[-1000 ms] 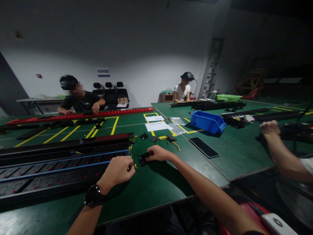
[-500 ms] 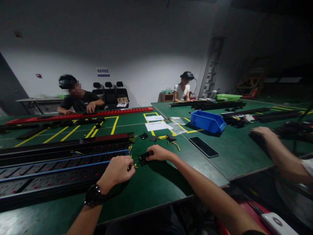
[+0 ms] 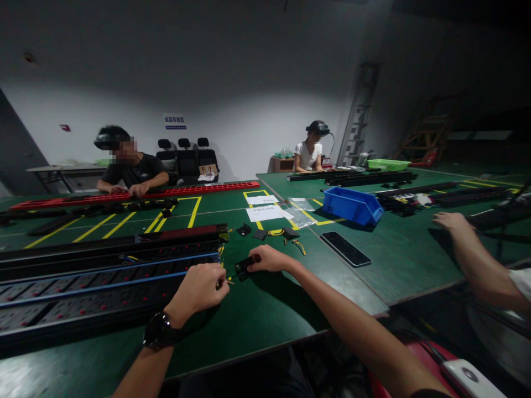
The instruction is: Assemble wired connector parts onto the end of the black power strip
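My left hand, with a dark watch on its wrist, is closed with fingers pinched at the right end of the long black socket strips. Short wire ends stick out by its fingertips; part of what it holds is hidden. Just right of it, my right hand grips a small black end piece between thumb and fingers, holding it over the green table. A thin dark wire seems to run between the two hands. Small black parts with yellow wires lie beyond.
A phone and a blue bin stand to the right, with paper sheets and plastic bags farther back. A co-worker's arm reaches in at right. Two people sit across, one by a red rail.
My hands have hardly moved. The co-worker's hand at right has shifted slightly right, with dark parts beside it. The person at far left has lowered a hand and moved it left along the red rail.
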`<move>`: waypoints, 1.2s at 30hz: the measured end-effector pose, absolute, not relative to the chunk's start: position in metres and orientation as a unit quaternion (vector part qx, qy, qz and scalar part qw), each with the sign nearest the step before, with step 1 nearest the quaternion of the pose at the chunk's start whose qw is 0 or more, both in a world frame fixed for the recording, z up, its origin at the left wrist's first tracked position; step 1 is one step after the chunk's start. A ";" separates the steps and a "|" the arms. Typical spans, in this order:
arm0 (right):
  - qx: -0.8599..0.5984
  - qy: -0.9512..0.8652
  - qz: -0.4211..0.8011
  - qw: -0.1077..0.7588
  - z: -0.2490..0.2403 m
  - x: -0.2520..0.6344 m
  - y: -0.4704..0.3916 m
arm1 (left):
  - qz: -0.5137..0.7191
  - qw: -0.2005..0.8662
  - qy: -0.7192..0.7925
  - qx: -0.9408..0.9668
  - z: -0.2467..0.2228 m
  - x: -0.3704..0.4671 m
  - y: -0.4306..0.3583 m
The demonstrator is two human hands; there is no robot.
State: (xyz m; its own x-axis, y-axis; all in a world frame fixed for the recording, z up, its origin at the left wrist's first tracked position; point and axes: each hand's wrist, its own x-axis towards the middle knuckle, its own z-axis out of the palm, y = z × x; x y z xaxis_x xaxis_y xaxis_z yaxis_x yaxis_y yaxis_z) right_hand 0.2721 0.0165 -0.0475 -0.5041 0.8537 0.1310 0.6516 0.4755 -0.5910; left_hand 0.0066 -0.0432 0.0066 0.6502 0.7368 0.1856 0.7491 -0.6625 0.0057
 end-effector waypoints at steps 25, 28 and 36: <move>-0.444 -0.838 0.238 0.211 -0.049 0.273 0.018 | -0.083 0.042 -0.408 -0.908 0.008 0.007 -0.044; -0.443 -0.839 0.236 0.211 -0.049 0.273 0.018 | -0.082 0.041 -0.409 -0.908 0.009 0.007 -0.044; -0.447 -0.838 0.238 0.206 -0.048 0.273 0.018 | -0.080 0.034 -0.408 -0.909 0.008 0.007 -0.044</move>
